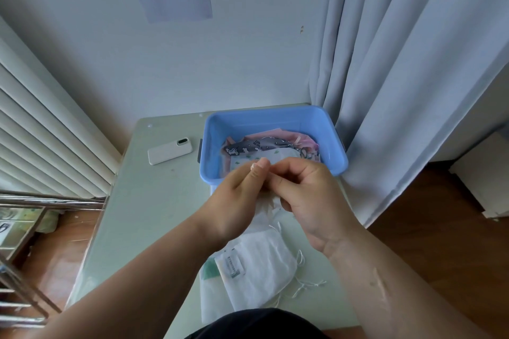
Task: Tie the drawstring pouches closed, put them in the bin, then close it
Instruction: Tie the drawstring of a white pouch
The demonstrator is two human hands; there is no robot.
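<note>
A blue plastic bin point(334, 158) stands open at the table's far right, with several patterned pouches point(271, 147) inside: grey, pink and white. Just in front of it, my left hand point(239, 198) and my right hand point(308, 195) are held close together above the table, fingers pinched on the strings of a white drawstring pouch point(268, 208) that hangs between them, mostly hidden. Near the front edge lie more white pouches point(261, 270) in a small pile, loose strings trailing to the right. No lid for the bin is in view.
A white phone point(169, 151) lies face down to the left of the bin. The pale green table point(154, 215) stands against a white wall, a curtain point(399, 91) hanging close on the right. A radiator and a metal rack stand at the left.
</note>
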